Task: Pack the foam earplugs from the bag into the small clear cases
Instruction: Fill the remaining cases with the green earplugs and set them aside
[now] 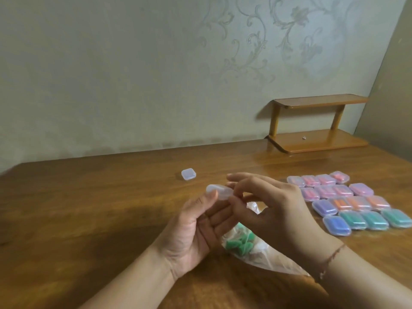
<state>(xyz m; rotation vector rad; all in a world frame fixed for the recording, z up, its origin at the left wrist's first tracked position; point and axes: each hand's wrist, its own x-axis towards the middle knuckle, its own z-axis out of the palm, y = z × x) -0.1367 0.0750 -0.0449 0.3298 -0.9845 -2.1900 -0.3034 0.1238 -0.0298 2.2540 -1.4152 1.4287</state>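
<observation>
My left hand (196, 228) holds a small clear case (218, 191) between thumb and fingers, above the table. My right hand (272, 210) meets it from the right, its fingertips pinching at the case's right edge. Whether the case holds anything I cannot tell. Under both hands lies a clear plastic bag (267, 257) with green foam earplugs (239, 243) inside. A second clear case (188, 174), shut and seemingly empty, sits alone farther back on the table.
Several filled cases (356, 204) with pink, orange, purple, blue and green contents lie in rows at the right of the wooden table (89, 208). A small wooden two-tier shelf (316, 123) stands at the back right against the wall.
</observation>
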